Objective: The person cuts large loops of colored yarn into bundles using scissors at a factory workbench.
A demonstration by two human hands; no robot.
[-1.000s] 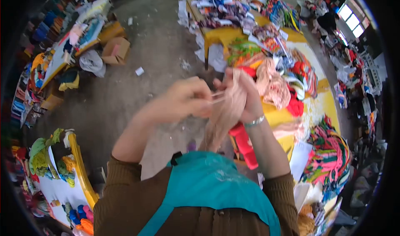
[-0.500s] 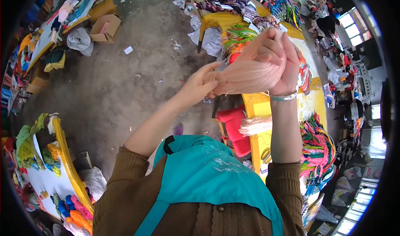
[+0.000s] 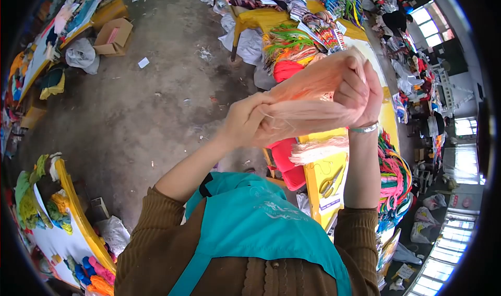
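Note:
A pale pink skein of thread is stretched between my two hands in mid-air, opened into a loop. My left hand is closed round its left end. Inside the loop's right end, my right hand has its fingers curled on the strands. Below the skein, a second pale pink bundle of thread lies on the yellow-edged table. Scissors with yellow handles rest on that table, left of my right forearm.
A red chair stands against the table's left side. Multicoloured skeins lie right of my right arm, and more yarn is piled beyond my hands. A cardboard box sits on the floor at far left. Another yarn-covered table is at left.
The skein has gone from a bunched, drooping shape to a taut, open loop. My left hand has closed more firmly on its end, and the view has shifted slightly.

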